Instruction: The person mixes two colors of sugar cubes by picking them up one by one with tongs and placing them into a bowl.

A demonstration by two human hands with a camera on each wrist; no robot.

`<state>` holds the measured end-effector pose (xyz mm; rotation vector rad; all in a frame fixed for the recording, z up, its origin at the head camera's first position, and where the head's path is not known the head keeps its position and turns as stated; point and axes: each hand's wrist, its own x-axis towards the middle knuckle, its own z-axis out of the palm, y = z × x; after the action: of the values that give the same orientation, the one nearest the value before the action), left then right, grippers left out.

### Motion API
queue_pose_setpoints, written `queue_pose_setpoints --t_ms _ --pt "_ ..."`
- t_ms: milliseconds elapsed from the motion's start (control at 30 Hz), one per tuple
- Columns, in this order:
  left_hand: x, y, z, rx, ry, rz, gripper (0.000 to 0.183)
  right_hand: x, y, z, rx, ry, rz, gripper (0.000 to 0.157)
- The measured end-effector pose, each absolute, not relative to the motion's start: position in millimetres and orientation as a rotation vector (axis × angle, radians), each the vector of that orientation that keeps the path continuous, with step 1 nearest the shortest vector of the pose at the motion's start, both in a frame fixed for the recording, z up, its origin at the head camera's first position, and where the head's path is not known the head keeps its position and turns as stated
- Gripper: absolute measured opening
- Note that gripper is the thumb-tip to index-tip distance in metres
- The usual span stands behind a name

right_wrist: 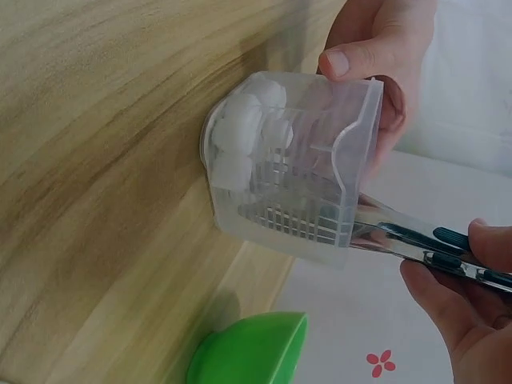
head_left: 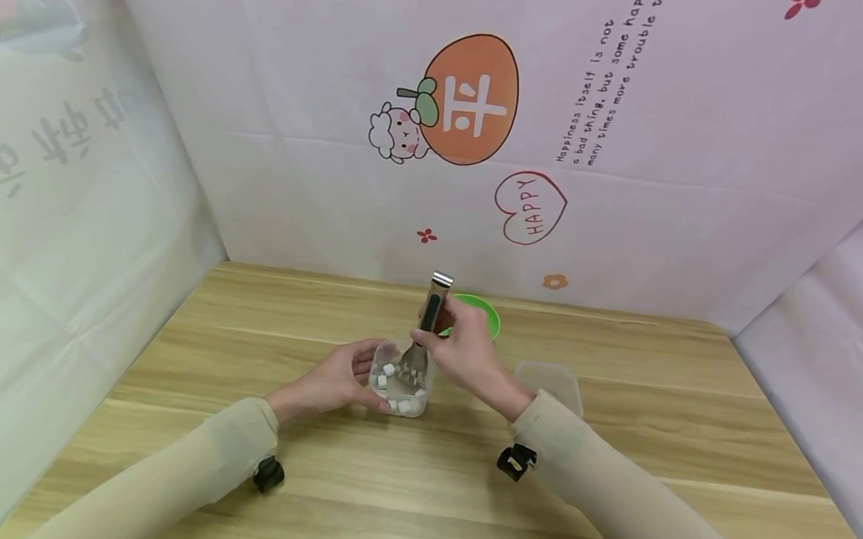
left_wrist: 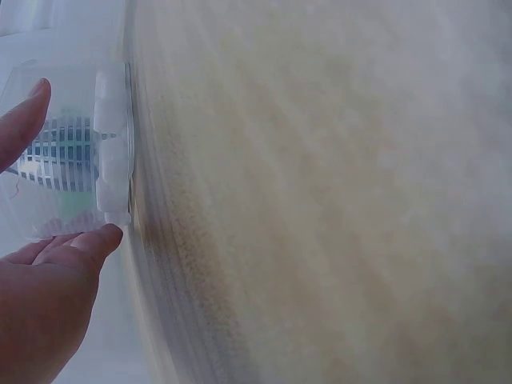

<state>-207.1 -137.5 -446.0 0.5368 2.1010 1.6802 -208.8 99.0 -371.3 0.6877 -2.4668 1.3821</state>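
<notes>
A clear plastic container [right_wrist: 352, 120] stands on the wooden table, with several white, rounded block-like pieces [right_wrist: 238, 128] at its bottom. My left hand [head_left: 334, 380] holds it from the left, thumb on the near side and fingers on the far side. In my right hand [head_left: 468, 351] is a pair of metal tongs [head_left: 434, 307] with dark green grips, pinched between thumb and fingers. The slotted ends of the tongs [right_wrist: 300, 224] point down inside the container. Whether a piece sits between them cannot be made out.
A green bowl [head_left: 490, 314] stands behind my right hand, close to the back wall. Right of the container lies a translucent lid [head_left: 553, 382] on the table [head_left: 386, 483]. Printed white sheets [head_left: 316, 195] enclose the table at the back and both sides.
</notes>
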Motion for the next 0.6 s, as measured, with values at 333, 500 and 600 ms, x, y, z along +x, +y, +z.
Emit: queue_pose_setpoints --t_ms 333,500,600 --pt "-206.6 -137.3 -445.8 0.528 2.105 1.677 0.102 -207.4 101.8 -370.9 0.654 -2.473 1.382 0.020" --pt "-205.8 -136.9 -445.2 0.530 2.100 1.679 0.100 -208.0 103.0 -369.6 0.628 -2.414 1.437 0.018" --pt "-205.6 -137.1 -445.2 0.534 2.097 1.683 0.100 -208.4 104.9 -364.9 0.590 -2.372 1.478 0.017"
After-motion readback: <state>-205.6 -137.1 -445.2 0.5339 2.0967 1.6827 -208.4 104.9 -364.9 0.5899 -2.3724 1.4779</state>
